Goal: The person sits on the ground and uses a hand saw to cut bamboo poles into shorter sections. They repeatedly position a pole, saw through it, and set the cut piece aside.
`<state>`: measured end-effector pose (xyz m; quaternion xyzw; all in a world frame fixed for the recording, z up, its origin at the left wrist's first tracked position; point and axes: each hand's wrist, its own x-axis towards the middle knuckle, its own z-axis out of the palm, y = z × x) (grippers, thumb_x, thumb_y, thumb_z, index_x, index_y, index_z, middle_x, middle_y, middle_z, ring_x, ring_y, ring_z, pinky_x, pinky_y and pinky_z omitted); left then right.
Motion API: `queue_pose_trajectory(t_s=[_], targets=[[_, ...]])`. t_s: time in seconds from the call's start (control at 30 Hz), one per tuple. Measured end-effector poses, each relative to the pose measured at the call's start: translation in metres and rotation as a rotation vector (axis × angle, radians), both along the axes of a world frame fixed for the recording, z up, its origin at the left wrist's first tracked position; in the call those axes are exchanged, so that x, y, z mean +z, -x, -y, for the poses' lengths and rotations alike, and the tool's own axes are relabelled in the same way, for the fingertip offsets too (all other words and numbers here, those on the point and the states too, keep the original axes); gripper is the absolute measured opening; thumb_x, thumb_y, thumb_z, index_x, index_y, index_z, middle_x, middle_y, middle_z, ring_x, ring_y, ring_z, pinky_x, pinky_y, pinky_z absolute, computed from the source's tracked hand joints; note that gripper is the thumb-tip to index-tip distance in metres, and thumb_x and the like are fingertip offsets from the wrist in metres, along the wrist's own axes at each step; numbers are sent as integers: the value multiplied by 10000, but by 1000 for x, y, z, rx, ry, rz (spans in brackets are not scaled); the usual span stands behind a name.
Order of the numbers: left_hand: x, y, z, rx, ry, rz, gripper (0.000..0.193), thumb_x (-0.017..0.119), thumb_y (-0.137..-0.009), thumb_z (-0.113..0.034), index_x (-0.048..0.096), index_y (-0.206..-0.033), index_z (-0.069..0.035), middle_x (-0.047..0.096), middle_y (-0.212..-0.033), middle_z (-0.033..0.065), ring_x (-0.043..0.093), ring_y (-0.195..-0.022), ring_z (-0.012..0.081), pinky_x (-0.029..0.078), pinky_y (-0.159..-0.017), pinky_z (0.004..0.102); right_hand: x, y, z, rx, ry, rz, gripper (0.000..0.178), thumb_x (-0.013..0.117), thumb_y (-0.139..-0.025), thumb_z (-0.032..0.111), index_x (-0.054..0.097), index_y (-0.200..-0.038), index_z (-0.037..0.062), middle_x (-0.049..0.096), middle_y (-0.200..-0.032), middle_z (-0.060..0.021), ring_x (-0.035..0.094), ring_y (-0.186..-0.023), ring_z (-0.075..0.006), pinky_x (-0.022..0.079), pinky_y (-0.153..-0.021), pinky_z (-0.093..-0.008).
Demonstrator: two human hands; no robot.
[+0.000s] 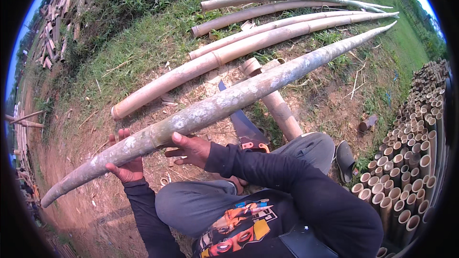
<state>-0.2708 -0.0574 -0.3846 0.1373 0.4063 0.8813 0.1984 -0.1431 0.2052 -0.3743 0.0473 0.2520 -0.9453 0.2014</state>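
Note:
A long grey-brown bamboo pole with whitish patches slants across the view, from near left to far right. My left hand is wrapped around it from below near its left end, thumb on the near side and fingertips showing past the far side. At the pole's near edge, my right hand is open with fingers apart; its thumb overlaps the pole. Behind the pole, a handsaw with a dark blade is partly hidden. A short bamboo piece lies under the pole, close to my knee.
Several pale bamboo poles lie on the grass beyond. At right stands a dense stack of cut bamboo tubes. A heap of bamboo pieces is at far left. A dark sandal sits beside my knee, with a short stub farther off.

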Motion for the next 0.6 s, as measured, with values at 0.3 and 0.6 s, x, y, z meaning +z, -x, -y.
queue_pose_trajectory(t_s=[0.3,0.6], targets=[[3,83,143,672,105,202,646,710,-875,-623,613,-1189,-67,697,-1098,172,626,-1171,361,476,-1066,589,-84,-58,-266,-1092,5,207,805,742,-860,638,513,-1356,47,585,-1333,-189,582,-1236,-340,454,-1108,-565],[-36,95,127,747,256,447,929,506,-853,-874,512,-1408,-130,600,-1360,180,554,-1275,350,406,-1086,588,-82,35,-176,-933,72,447,657,777,-883,439,519,-1365,74,569,-1362,-154,541,-1273,-347,385,-1129,-615]])
